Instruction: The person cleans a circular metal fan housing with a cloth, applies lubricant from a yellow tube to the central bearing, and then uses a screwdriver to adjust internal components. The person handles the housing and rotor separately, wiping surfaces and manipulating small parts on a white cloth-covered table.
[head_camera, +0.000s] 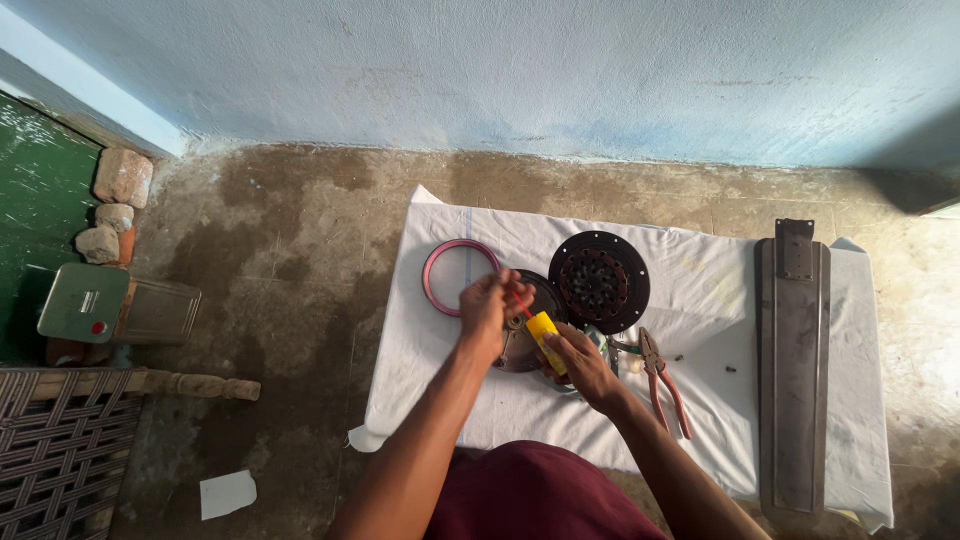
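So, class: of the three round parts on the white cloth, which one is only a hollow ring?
The pink ring, farthest left; the two dark discs beside it are solid.

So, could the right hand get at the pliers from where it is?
Probably yes. The pliers lie in the open on the white cloth, just beside the right hand, with nothing between them. But that hand is holding a yellow can, so it isn't free.
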